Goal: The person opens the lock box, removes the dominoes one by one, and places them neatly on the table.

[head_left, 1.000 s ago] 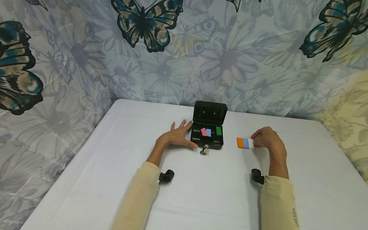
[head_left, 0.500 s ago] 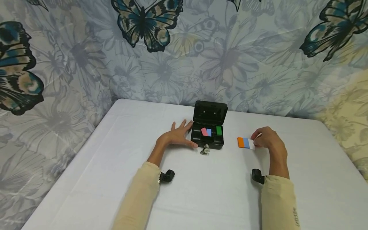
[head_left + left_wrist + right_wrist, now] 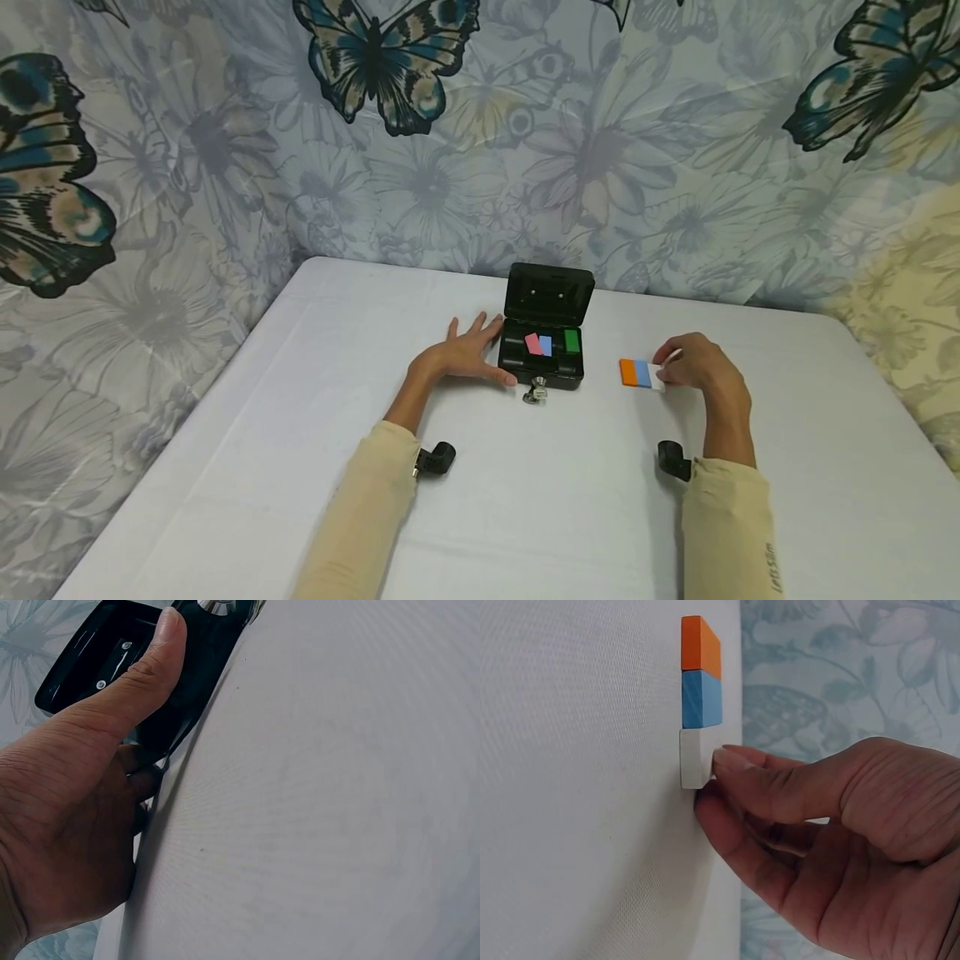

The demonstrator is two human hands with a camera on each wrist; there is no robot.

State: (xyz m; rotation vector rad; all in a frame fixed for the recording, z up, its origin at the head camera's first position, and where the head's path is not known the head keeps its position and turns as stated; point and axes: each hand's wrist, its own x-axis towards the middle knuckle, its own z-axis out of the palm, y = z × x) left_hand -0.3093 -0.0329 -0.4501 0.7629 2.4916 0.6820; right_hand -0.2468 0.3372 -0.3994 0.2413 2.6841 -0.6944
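A black cash box (image 3: 525, 373) stands with its lid (image 3: 550, 293) raised. Inside lie a pink block (image 3: 532, 343), a light blue block (image 3: 546, 345) and a green block (image 3: 572, 340). My left hand (image 3: 467, 354) rests against the box's left side, fingers spread, thumb at the front corner. To the right of the box, an orange block (image 3: 700, 643), a blue block (image 3: 702, 700) and a white block (image 3: 693, 759) lie end to end in a row. My right hand (image 3: 699, 363) pinches the white block's outer end, thumb on top and index finger at its end.
A silver lock with a key (image 3: 537, 390) sticks out from the box's front. The white-covered table (image 3: 570, 500) reaches back to a butterfly-print cloth backdrop (image 3: 450, 192). Black wrist cameras (image 3: 438, 458) sit on both sleeves.
Both hands, the box and the row of blocks stay in nearly the same places. Only a very slight shift of the right hand shows.
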